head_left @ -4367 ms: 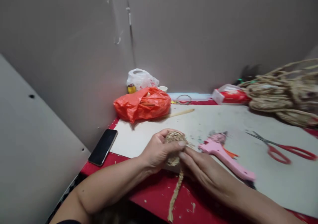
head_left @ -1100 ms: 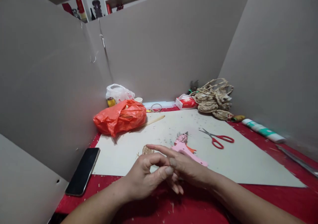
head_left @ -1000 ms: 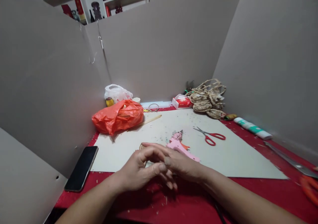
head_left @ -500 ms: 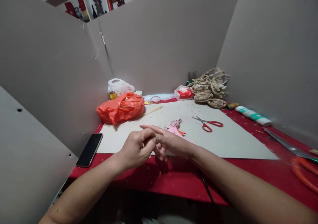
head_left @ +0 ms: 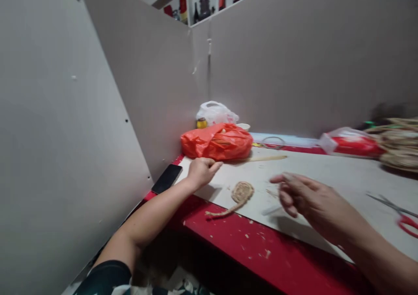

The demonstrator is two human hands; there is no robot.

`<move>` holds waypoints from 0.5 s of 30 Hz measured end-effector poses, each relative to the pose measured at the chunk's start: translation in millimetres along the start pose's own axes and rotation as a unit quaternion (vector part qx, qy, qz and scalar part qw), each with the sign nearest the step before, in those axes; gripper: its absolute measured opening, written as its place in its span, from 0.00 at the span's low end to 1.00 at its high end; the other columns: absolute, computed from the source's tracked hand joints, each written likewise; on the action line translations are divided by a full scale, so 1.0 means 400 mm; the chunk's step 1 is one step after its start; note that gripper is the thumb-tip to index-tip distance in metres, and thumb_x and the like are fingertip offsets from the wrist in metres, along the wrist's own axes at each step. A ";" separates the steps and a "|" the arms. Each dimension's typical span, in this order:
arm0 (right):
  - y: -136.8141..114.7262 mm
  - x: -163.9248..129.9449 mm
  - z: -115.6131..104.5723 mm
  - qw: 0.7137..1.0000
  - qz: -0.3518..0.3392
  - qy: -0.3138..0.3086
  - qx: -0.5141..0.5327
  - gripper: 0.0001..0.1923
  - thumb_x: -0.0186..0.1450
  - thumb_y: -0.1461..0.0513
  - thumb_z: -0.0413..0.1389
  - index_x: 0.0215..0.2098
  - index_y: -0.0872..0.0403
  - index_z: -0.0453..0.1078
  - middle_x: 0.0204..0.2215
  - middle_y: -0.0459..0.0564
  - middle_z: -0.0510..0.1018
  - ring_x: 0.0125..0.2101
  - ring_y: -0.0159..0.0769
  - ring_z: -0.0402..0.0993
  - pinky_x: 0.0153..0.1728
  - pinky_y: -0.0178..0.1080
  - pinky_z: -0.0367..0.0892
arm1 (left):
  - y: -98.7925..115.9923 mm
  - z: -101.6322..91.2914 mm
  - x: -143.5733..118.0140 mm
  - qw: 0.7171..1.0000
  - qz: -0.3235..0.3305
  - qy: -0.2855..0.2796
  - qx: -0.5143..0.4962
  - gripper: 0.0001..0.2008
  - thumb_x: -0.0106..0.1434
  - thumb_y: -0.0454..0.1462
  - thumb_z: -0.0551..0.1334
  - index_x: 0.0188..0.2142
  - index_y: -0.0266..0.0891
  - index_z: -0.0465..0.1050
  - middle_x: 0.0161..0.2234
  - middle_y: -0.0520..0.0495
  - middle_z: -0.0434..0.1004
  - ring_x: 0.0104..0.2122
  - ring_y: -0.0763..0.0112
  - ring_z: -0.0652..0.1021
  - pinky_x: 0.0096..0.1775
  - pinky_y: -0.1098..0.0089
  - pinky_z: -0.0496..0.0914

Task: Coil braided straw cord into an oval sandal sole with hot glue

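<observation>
My left hand [head_left: 202, 171] is closed, thumb and fingers together, over the sheet just in front of the orange plastic bag [head_left: 217, 141]. Whether anything is between its fingertips cannot be made out. Apart from it, my right hand [head_left: 302, 194] hovers above the pale sheet [head_left: 339, 173], index finger stretched to the left, other fingers loosely bent, slightly smeared by motion. Nothing shows in it. Between the hands lies a flat coil of braided straw cord [head_left: 242, 192], its loose tail reaching over the red table edge.
A black phone [head_left: 167, 178] lies by the left partition. Behind are a white plastic bag [head_left: 218, 113], a flat wooden stick [head_left: 267, 158], a wire ring [head_left: 273, 143] and a red packet [head_left: 354, 143]. Red-handled scissors [head_left: 406, 223] and a straw cord bundle [head_left: 400, 142] are on the right.
The view has swung left. My hands, together before, are now apart: left near the orange bag, right over the sheet. The straw coil now shows between them; the pink tool is out of sight.
</observation>
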State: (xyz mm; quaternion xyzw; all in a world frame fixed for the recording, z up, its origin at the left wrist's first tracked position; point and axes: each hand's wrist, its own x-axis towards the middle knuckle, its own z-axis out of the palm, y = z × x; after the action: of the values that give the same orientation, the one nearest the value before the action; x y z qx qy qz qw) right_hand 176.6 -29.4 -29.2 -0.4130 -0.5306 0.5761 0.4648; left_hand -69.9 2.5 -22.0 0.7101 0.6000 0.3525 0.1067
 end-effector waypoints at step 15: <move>0.009 0.015 0.009 0.999 -0.014 0.010 0.047 0.24 0.50 0.47 0.66 0.23 0.54 0.62 0.13 0.39 0.66 0.13 0.23 0.58 0.16 0.29 0.52 | 0.029 0.066 0.022 0.991 -0.024 -0.095 0.087 0.15 0.61 0.48 0.58 0.30 0.38 0.73 0.31 0.43 0.78 0.33 0.62 0.75 0.35 0.67 0.63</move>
State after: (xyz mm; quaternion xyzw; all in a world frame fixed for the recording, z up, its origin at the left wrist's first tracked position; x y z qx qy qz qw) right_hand 171.3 -24.3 -32.3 -0.3888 -0.5041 0.5896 0.4971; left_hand -43.8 14.8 -31.2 0.7326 0.6323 0.2268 0.1094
